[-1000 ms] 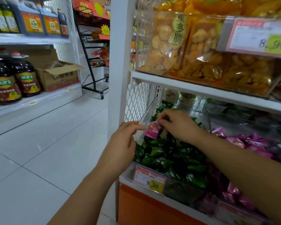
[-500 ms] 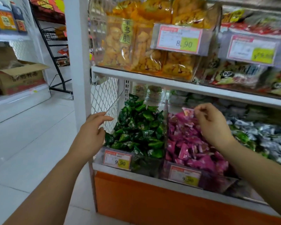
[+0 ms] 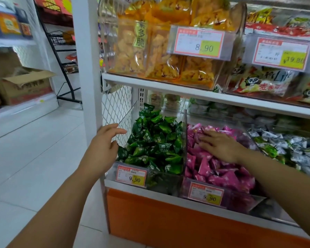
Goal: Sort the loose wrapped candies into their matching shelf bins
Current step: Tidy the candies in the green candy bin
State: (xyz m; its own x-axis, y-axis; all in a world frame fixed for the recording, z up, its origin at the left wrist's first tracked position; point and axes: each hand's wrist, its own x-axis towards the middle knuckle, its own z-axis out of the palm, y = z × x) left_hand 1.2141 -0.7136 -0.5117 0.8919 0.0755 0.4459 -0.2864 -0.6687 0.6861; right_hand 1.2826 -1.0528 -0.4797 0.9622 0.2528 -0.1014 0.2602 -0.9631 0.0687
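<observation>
Change: the stray pink sweet pinched a second ago has left the fingers, likely now among the pink candies (image 3: pixel 220 174) in the pink bin (image 3: pixel 243 203) | right hand (image 3: pixel 220 146): grip released, fingers flat on that pile | left hand (image 3: pixel 102 149): grip slack, empty, beside the green bin (image 3: pixel 161 183) | one stray sorted, I'd say.

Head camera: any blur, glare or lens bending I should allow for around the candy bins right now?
Head view: soft, even light, no hard shadows on the green candies or pink candies. Head view: both piles fairly sharp; the cardboard box far left and price tag far right are smeared. Head view: wide lens tilts the white post.
</observation>
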